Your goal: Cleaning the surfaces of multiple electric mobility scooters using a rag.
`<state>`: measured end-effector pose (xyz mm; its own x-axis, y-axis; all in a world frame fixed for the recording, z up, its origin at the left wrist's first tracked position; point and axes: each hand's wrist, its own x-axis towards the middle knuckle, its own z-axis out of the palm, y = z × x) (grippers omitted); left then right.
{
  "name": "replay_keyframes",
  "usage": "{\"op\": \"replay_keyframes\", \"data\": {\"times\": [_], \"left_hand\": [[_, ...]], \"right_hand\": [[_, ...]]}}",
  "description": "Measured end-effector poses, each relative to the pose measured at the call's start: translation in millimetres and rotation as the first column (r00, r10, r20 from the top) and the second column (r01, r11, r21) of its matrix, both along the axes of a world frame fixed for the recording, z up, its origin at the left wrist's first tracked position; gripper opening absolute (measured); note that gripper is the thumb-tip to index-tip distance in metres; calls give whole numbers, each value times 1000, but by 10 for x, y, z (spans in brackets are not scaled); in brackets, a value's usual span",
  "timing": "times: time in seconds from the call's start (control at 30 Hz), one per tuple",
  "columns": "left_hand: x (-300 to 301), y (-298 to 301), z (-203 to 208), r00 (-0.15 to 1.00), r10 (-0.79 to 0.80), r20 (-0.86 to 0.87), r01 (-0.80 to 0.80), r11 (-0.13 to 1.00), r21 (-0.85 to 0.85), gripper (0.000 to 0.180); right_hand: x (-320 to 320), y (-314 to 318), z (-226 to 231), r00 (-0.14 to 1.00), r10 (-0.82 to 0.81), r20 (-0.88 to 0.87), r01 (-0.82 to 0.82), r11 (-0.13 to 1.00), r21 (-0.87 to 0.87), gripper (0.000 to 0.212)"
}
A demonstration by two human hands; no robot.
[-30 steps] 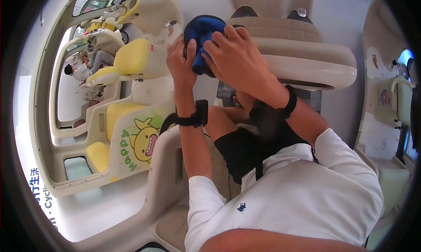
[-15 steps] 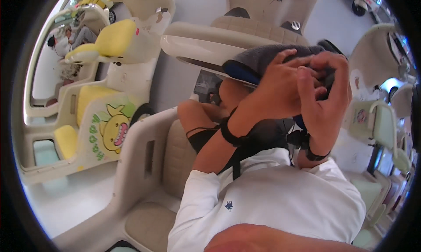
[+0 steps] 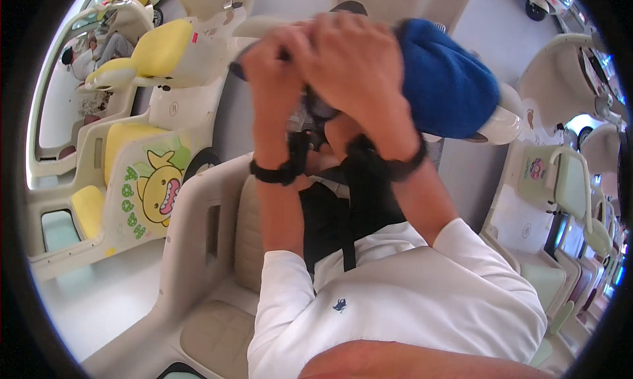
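Note:
Close together over my lap, my left hand [image 3: 269, 61] and my right hand [image 3: 359, 64] meet at the fingers, both blurred by motion. The fingers look curled and pressed together; what they hold, if anything, is hidden. Behind and right of my right hand bulges a soft blue cloth thing [image 3: 448, 82], like a towel or cushion; its kind is unclear. A dark edge, perhaps part of it, shows left of my left hand. Black bands [image 3: 283, 173] circle my wrists. My black shorts [image 3: 330, 221] show below the hands.
I sit on a beige moulded seat [image 3: 217, 329] with a high side wall [image 3: 181, 247]. A yellow-seated ride vehicle [image 3: 158, 49] with a cartoon panel [image 3: 155, 191] stands left, with a person [image 3: 86, 62] seated beyond. Pale green-seated vehicles [image 3: 573, 188] line the right.
Both hands have swung from the right to the left, still close together. The cloth thing now shows mostly its blue side, where dark grey showed before.

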<state>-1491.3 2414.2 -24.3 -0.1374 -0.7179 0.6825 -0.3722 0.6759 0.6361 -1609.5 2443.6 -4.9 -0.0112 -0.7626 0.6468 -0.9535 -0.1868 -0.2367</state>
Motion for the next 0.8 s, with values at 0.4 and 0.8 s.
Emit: {"op": "replay_keyframes", "data": {"times": [0.4,0.8], "left_hand": [[510,-274,-142,994,94,63,-87,991,-101,21],[-401,90,293,726,-110,679,271,953,-136,27]], "right_hand": [[449,-259,-48,970,188,152,-173,979,-108,39],[-699,631,19,947,230,224,-225,973,-48,44]]}}
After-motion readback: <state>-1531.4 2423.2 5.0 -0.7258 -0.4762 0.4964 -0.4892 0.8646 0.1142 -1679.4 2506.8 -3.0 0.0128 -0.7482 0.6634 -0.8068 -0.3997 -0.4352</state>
